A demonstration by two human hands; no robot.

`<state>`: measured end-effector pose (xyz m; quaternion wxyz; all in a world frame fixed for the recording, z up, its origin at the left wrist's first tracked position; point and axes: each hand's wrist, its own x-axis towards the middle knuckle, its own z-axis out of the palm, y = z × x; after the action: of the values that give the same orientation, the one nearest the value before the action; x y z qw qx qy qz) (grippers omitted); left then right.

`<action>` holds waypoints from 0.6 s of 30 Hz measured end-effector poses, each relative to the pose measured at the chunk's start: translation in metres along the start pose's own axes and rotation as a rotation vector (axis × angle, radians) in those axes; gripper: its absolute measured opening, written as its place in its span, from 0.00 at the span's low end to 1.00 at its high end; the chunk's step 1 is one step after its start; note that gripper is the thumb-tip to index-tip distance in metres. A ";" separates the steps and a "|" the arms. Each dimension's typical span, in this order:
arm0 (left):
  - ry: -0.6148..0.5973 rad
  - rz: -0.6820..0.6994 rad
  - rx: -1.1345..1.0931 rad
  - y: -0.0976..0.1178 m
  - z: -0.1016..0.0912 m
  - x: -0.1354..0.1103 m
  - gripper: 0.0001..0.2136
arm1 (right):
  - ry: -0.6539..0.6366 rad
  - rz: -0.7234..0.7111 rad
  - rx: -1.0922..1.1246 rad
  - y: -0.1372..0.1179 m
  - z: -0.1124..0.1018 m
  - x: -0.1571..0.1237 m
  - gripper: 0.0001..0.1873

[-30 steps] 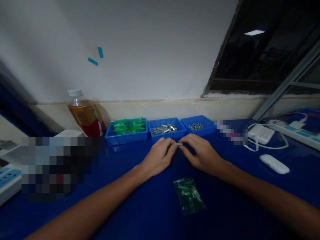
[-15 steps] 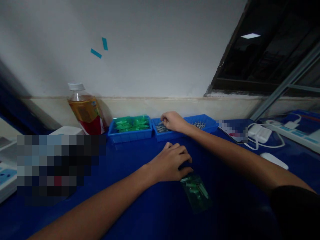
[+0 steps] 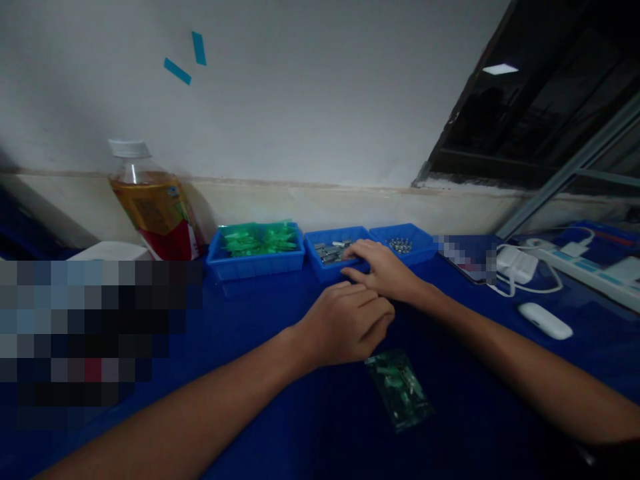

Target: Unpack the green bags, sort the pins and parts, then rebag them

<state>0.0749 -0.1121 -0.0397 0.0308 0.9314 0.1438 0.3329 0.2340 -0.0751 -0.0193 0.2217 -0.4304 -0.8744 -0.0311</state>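
My left hand [image 3: 353, 323] is closed, its fingers curled in; whatever it may hold is hidden. Just below it lies a small clear plastic bag [image 3: 400, 390] with green and metal pieces inside. My right hand [image 3: 385, 270] is close behind the left, thumb and fingers apart, with nothing visible between them. It hovers at the near right corner of a blue tray [image 3: 325, 272] of grey metal parts [image 3: 330, 252]. To the left, another blue tray [image 3: 255, 265] is heaped with green plastic pieces [image 3: 260, 240]. A third blue tray [image 3: 425, 252] holds small shiny metal parts [image 3: 400, 245].
A drink bottle [image 3: 155, 207] stands at the back left, against the wall. On the right are a white charger with a cable [image 3: 517, 263], a power strip [image 3: 590, 270] and a white oval case [image 3: 545, 320]. A blurred patch hides things at the left.
My right hand has come out of the middle tray towards me, its pinch opened. The fingers of my left hand have curled shut. The view has shifted slightly.
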 end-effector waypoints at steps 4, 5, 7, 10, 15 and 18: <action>0.147 -0.013 0.123 -0.002 -0.010 0.002 0.12 | 0.028 -0.094 -0.045 0.001 0.006 -0.013 0.03; 0.172 -0.054 0.151 -0.003 -0.013 0.003 0.11 | 0.058 -0.113 -0.060 0.000 0.007 -0.017 0.03; 0.239 -0.175 0.183 -0.007 -0.016 0.005 0.09 | 0.124 -0.121 -0.083 -0.005 0.009 -0.024 0.03; 0.357 -0.398 0.177 -0.016 -0.016 0.006 0.11 | 0.161 -0.107 -0.099 -0.013 0.009 -0.033 0.03; 0.412 -0.589 0.033 -0.029 -0.006 0.004 0.16 | 0.208 -0.138 -0.085 -0.019 0.007 -0.040 0.04; 0.390 -0.567 -0.043 -0.029 -0.003 0.003 0.16 | 0.208 -0.155 -0.074 -0.018 0.007 -0.041 0.05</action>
<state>0.0685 -0.0839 -0.0396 0.1134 0.7723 0.3930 0.4860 0.2399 -0.1153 -0.0400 0.2922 -0.3637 -0.8757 -0.1247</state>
